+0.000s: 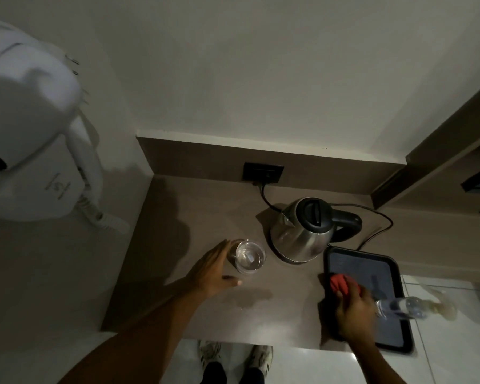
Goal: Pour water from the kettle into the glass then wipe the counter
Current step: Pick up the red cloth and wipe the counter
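cloth at right hand, wet patch to its left

the glass [250, 256] was seen upright on the counter [161, 245], w/ water in it, just left of the kettle [302, 234]. the kettle was set upright on its base, lid shut, spout toward the glass, handle pointing right, cord run back to the wall socket [263, 172]. pouring was judged done, or nearly so.

the left hand [214, 273] was held open beside the glass, fingers spread along its left side; whether the wall was actually touched could not be told. nothing was gripped by it.

the right hand [354, 309] was closed over a red cloth [340, 282], bunched at the near-left corner of the black tray [399, 336], about on its rim. a clear bottle [405, 307] was seen lying across the tray just right of that hand, long axis left-right.

a faint wet patch [250, 299] was noted on the counter, in front of the glass and betw. the two hands. from the cloth it lay to the left and slightly nearer the counter's front edge. the right hand was the one w/ the cloth, so the wipe was judged to be its job: a sweep leftward off the tray. the left hand was closer to the patch but empty. the glass stood just behind the patch, so a knock was judged the main risk if the sweep were carried too far back.
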